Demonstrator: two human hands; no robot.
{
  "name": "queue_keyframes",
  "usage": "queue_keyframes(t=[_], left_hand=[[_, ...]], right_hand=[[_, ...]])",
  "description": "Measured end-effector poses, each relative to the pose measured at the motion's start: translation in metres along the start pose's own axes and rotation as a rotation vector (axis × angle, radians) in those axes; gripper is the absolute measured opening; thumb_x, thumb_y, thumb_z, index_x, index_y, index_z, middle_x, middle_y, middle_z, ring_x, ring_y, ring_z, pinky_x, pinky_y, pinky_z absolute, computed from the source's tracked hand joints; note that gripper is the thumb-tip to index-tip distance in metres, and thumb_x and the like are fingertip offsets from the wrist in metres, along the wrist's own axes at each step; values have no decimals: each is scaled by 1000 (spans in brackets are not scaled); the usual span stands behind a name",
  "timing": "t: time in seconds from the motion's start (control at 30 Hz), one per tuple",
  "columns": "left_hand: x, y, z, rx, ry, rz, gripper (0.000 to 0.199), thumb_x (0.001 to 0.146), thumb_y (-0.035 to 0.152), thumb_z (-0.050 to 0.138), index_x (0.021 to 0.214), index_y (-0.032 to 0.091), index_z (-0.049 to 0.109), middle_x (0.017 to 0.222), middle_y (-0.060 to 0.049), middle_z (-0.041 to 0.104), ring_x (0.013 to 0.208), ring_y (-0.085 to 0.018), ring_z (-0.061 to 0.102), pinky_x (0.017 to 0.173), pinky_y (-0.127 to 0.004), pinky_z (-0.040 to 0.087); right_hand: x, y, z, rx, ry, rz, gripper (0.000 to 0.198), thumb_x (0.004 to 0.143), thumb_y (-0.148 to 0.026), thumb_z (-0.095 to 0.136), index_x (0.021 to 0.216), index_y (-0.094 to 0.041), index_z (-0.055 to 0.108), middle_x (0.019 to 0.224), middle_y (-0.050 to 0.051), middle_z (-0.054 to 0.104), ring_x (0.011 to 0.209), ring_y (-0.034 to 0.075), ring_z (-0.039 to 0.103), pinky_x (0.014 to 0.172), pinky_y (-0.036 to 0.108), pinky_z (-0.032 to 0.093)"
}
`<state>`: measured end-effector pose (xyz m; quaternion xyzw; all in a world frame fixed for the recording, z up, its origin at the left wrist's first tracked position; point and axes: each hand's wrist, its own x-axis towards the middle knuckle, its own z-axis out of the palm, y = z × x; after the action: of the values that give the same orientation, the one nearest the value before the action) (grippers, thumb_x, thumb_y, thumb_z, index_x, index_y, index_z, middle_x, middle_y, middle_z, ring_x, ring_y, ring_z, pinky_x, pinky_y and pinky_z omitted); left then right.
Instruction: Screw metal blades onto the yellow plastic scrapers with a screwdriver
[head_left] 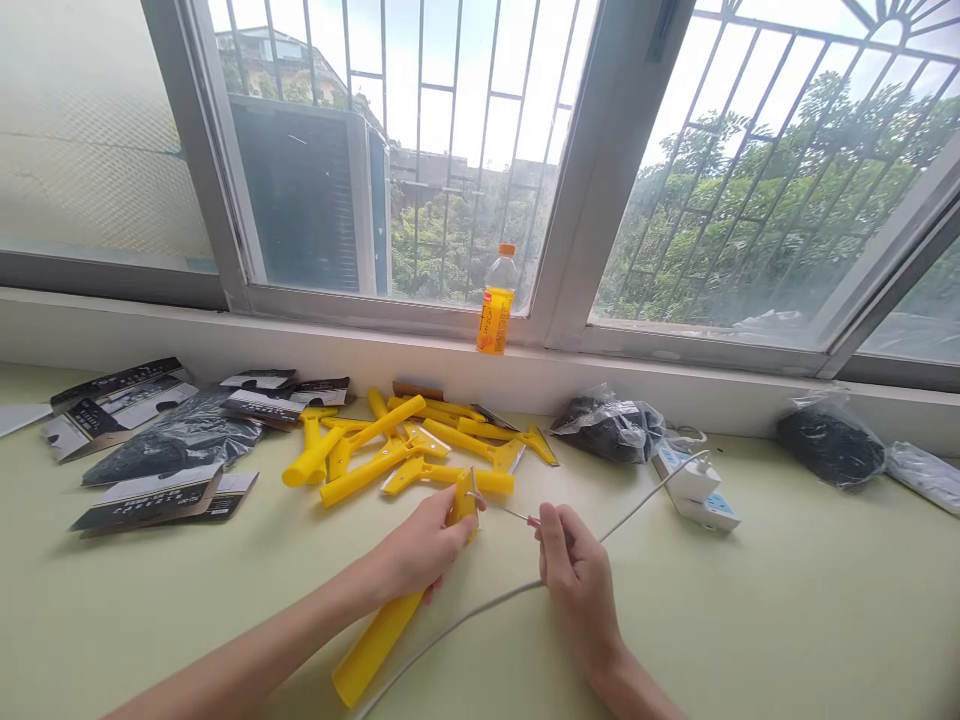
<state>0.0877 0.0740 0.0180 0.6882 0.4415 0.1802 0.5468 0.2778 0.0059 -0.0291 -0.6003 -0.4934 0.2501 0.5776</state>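
Observation:
My left hand (424, 545) is closed around a yellow scraper (379, 645) near its head, the long tube handle slanting down toward me. In my right hand (576, 570) is a thin screwdriver (514, 513) with a bit of red showing at the fingers; the fist hides its handle. Its metal shaft points left at the scraper head, and I cannot tell whether the tip touches it. Just beyond my hands lies a pile of similar yellow scrapers (360, 475), some with metal blades showing.
A grey cable (487, 605) runs under my right hand to a white power strip (701, 495). Black-and-white cardboard packages (157, 495) lie at left. Clear bags with black contents (611, 425) sit along the back. An orange drink bottle (495, 310) stands on the window sill (375, 345).

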Motion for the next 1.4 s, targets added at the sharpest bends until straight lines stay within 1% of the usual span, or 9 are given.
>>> queue_keyframes(t=[0.1,0.23,0.53,0.67,0.83,0.97,1.17,1.3,1.4], left_hand=[[0,0,0,1,-6,-5,34,98,43,46,123,20,50,69,5,41,38,-10,42,29,-21,36],[0,-1,1,1,-3,-8,33,98,42,46,123,20,49,69,5,41,38,-10,41,29,-21,35],[1,1,1,0,5,-18,29,98,43,45,116,19,47,71,4,41,40,-10,41,30,-22,36],[-1,1,1,0,20,-28,29,98,44,45,114,20,47,75,3,43,41,-9,41,31,-22,37],[-1,0,-2,17,48,-27,32,99,47,44,115,20,49,79,2,44,44,-9,44,32,-22,39],[-1,1,-2,21,54,-28,29,99,47,44,111,21,49,82,2,46,44,-9,43,31,-22,39],[-1,1,-3,35,57,-33,25,99,44,43,105,20,47,82,1,46,45,-9,44,32,-22,40],[0,-2,-4,28,56,-30,28,98,46,45,106,20,48,80,1,45,43,-9,43,31,-22,38],[0,-2,-3,22,55,-21,28,98,47,44,105,20,48,82,1,46,44,-9,43,31,-22,39]], right_hand=[[-1,-1,0,-5,-1,3,56,97,-69,45,75,-18,41,61,-7,26,56,7,25,75,27,41],[-1,-3,-1,-18,-7,-3,56,97,-69,45,75,-18,41,62,-6,27,55,7,25,69,25,40],[0,-4,0,-21,-3,1,56,96,-69,46,74,-18,44,62,-4,29,55,8,26,53,23,29],[-1,-5,-1,-67,-8,-20,56,97,-69,44,75,-18,47,62,-3,33,56,8,29,55,22,30],[-2,-5,-2,-156,-54,-36,56,100,-67,38,78,-17,50,66,1,48,62,11,42,63,22,36],[-2,-4,-2,-146,-51,-46,57,101,-66,36,77,-17,53,65,0,48,56,10,37,58,23,33],[-5,-2,-6,-175,-109,-226,41,103,-53,45,85,-17,56,66,-2,43,56,8,34,54,22,30],[-6,-1,-4,-162,-102,-281,32,102,-48,49,92,-18,54,75,1,54,65,9,47,61,20,41],[-5,-2,-2,-118,-114,-229,33,100,-51,52,98,-18,54,82,2,58,68,10,51,60,20,41]])
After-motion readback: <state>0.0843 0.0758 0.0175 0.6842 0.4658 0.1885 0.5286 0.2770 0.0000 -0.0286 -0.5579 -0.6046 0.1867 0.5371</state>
